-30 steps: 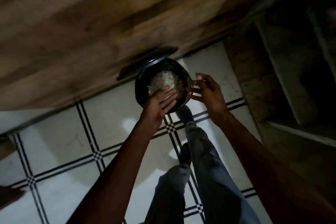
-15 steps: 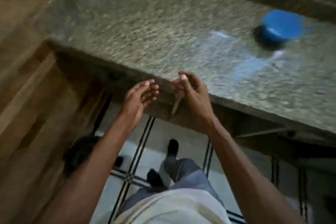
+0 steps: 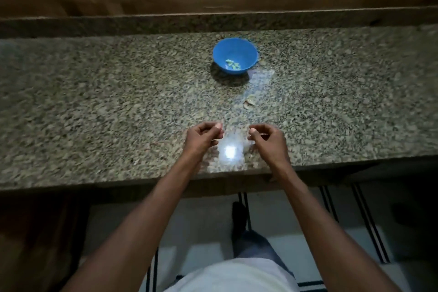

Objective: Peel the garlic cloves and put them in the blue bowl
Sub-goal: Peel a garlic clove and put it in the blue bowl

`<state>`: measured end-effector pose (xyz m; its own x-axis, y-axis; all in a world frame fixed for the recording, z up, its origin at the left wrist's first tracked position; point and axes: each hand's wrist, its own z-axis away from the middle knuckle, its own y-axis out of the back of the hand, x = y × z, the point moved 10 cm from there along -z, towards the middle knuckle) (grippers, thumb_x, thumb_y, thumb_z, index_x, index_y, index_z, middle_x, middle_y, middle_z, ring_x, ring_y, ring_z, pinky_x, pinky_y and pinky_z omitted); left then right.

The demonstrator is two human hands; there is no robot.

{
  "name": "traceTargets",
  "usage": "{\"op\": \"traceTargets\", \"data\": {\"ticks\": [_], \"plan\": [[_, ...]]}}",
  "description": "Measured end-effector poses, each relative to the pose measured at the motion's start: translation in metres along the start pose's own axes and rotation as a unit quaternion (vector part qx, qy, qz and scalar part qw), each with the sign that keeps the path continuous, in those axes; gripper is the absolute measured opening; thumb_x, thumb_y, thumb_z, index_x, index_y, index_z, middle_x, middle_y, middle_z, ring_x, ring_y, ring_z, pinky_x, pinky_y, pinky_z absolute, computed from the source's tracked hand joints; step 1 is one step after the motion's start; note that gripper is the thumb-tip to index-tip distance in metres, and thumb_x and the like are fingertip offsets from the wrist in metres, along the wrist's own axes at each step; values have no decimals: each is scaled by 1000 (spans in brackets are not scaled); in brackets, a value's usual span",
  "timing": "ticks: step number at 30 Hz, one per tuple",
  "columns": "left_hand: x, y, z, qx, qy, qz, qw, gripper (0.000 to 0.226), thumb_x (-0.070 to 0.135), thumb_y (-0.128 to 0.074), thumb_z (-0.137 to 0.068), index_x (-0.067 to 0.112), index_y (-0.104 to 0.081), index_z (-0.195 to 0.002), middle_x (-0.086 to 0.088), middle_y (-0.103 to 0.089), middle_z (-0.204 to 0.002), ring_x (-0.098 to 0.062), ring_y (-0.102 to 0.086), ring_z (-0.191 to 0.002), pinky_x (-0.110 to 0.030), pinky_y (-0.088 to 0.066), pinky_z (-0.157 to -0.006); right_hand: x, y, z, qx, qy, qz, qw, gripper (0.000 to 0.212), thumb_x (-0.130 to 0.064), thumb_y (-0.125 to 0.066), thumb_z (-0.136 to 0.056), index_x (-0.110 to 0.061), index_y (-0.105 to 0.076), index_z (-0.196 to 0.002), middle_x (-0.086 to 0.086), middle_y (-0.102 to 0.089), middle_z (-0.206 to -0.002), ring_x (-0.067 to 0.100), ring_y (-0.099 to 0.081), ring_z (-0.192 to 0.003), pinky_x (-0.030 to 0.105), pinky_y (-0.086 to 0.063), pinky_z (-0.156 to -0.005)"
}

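Observation:
A blue bowl (image 3: 234, 52) stands on the granite counter (image 3: 94, 102) at the back centre, with a few pale peeled garlic cloves (image 3: 233, 64) inside. A small pale piece, clove or skin (image 3: 250, 102), lies on the counter between the bowl and my hands. My left hand (image 3: 201, 137) hovers near the front edge, fingers curled and thumb against the forefinger; I see nothing in it. About a hand's width to its right, my right hand (image 3: 269, 138) pinches a thin pale sliver (image 3: 259, 134), too small to identify.
A bright light spot (image 3: 229, 150) reflects off the counter between my hands. A raised stone ledge (image 3: 213, 21) and a wooden wall run behind the bowl. Below the counter edge I see tiled floor (image 3: 296, 220) with black stripes and my legs.
The view swung up from a dark bin on the floor to the counter. Both hands rose from the bin to just above the counter's front edge.

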<state>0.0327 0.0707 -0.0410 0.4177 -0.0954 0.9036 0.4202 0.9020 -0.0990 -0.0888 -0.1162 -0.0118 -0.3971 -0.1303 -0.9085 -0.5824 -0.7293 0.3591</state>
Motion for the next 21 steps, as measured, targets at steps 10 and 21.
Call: {"op": "traceTargets", "data": {"ticks": [10, 21], "plan": [[11, -47, -98, 86, -13, -178, 980, 3, 17, -73, -95, 15, -75, -98, -5, -77, -91, -17, -71, -82, -26, -55, -68, 9, 23, -141, -12, 25, 99, 995, 14, -14, -67, -99, -16, -78, -108, -3, -76, -97, 5, -70, -84, 7, -50, -65], [18, -54, -132, 54, -56, -296, 952, 21, 16, -72, -94, 14, -72, -115, -2, -72, -95, -10, -66, -80, -25, -55, -76, -25, -25, -193, -124, 236, 343, 901, 16, -5, -70, -94, -8, -75, -109, 10, -60, -107, 30, -62, -92, 42, -56, -69]]}}
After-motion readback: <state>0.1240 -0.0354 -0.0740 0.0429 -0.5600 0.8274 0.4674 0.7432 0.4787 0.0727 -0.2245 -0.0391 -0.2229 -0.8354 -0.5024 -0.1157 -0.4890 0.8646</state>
